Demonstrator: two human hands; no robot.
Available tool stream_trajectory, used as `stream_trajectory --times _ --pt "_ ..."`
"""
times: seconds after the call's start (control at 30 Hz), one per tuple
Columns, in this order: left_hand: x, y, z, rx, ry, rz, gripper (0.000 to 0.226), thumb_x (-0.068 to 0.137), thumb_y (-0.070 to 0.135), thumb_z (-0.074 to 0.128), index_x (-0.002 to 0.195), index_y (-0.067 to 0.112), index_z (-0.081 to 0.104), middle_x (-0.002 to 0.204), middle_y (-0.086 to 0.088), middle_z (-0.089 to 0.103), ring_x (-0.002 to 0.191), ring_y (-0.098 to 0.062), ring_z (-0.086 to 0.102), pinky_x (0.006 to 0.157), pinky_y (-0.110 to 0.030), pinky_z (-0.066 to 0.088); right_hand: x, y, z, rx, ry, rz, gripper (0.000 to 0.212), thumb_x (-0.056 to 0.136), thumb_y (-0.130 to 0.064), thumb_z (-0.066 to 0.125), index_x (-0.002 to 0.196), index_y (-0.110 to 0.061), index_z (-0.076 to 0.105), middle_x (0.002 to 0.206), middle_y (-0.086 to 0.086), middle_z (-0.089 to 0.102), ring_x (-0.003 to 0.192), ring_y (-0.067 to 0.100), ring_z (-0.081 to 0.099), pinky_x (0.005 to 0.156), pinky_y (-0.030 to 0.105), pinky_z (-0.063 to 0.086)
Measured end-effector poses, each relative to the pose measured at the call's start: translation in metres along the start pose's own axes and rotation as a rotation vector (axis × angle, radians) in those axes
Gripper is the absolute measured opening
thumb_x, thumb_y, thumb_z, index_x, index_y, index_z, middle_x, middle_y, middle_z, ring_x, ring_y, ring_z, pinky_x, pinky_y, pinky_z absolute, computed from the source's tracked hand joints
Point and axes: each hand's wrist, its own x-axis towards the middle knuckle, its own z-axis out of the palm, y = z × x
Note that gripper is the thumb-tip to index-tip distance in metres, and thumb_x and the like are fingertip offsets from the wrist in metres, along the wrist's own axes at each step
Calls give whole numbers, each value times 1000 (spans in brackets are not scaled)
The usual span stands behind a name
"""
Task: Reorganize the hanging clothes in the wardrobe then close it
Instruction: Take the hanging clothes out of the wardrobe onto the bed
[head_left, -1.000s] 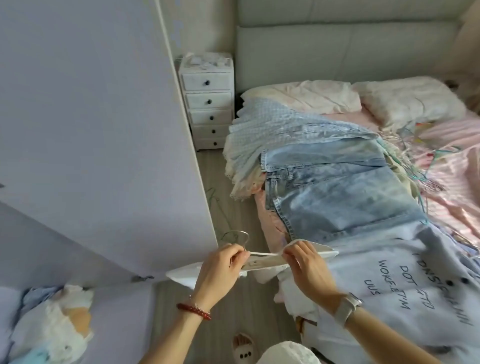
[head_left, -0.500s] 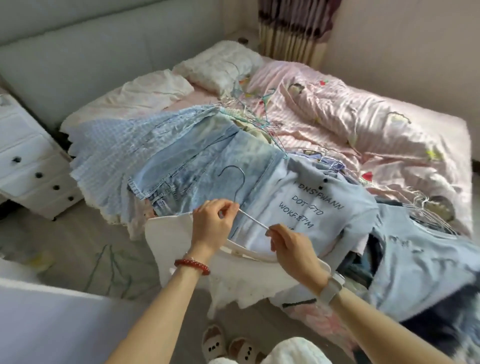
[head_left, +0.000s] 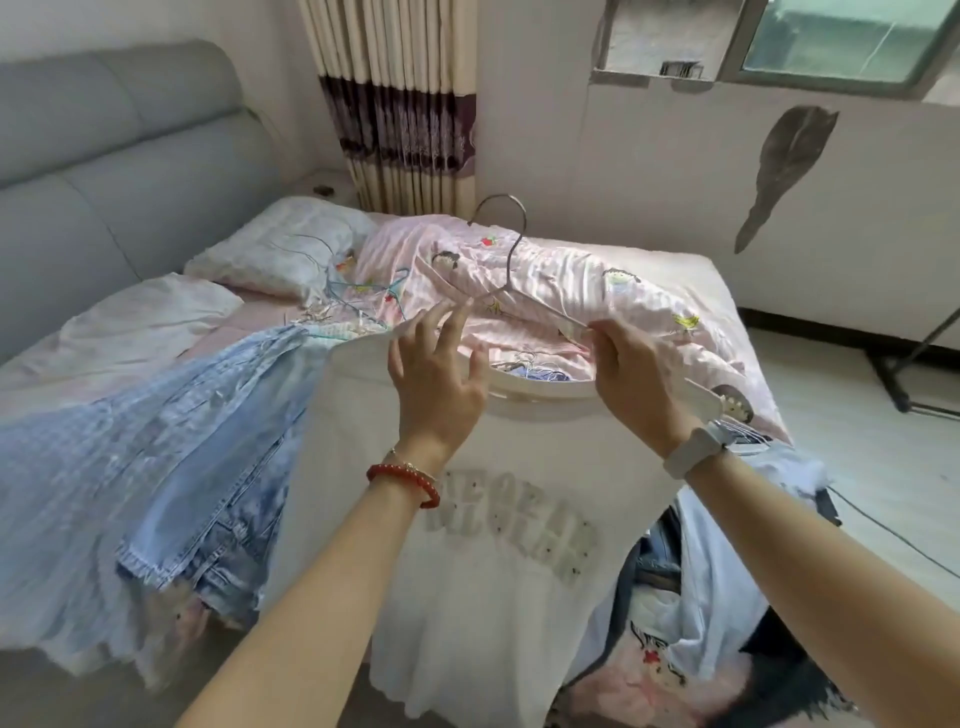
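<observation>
White T-shirt (head_left: 488, 561) on wire hanger (head_left: 511, 270), held up over the bed (head_left: 670, 280). Right hand (head_left: 631, 382) pinched shut on hanger's right arm; left hand (head_left: 441, 389) fingers spread, loosely at collar. Denim pile (head_left: 197, 467) lies left, on bed.

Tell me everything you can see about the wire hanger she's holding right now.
The wire hanger looks like thin grey metal, with a curved hook at the top and a twisted neck. It is held up in front of the bed, hook upward and slightly tilted. Its arms run down into the wide neck of the white T-shirt, which hangs from it. The right hand pinches the right arm of the wire; the left hand, fingers spread, touches near the neck and the shirt's collar. Its lower part is hidden inside the shirt.
</observation>
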Motion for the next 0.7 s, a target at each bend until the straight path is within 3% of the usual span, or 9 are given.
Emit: stream_trajectory --times 0.1,0.23,0.3,0.43,0.57,0.63,0.7 --pt "1 -13 23 -3 -192 -96 60 82 36 40 141 24 36 150 -6 27 139 -25 20 113 -44 14 34 33 6 -29 -35 84 31 90 -25 41 87 -6 65 75 14 68 64 35 63 59 33 44" --pt "1 -43 72 111 -471 -255 61 93 33 45 147 28 16 156 -2 4 143 -22 2 115 -43 8 50 88 53 -51 -210 204 26 96 -19 42 94 -3 63 87 17 66 76 35 60 62 31 34" --pt "1 -58 100 163 -581 -329 63 94 32 44 147 28 12 157 -1 -1 143 -22 0 115 -42 8 49 125 89 -85 -281 249 26 97 -16 39 92 -4 61 91 16 64 78 34 59 61 30 32" --pt "-6 -87 165 234 -776 -524 62 95 34 40 148 27 8 157 0 -5 143 -22 -2 116 -41 8 41 198 175 -125 -462 323 26 96 -21 37 95 -9 61 102 14 62 89 36 58 69 39 43" --pt "-28 -115 224 283 -939 -685 61 95 33 38 148 26 7 157 -1 -6 143 -26 -3 115 -46 10 5 249 244 -101 -637 272 39 93 -27 31 97 -3 61 101 23 60 90 40 58 72 44 45" --pt "-38 -126 246 296 -993 -729 62 96 32 38 148 29 5 156 -1 -7 143 -26 -5 115 -47 10 -14 272 268 -134 -749 249 41 91 -27 32 116 -5 56 112 24 56 100 42 54 84 50 44" --pt "-45 -134 262 319 -1048 -759 62 96 31 36 147 31 1 156 0 -9 143 -25 -7 115 -47 7 -30 292 285 -176 -882 276 46 93 -24 40 136 -7 39 132 20 47 119 38 45 99 50 32"
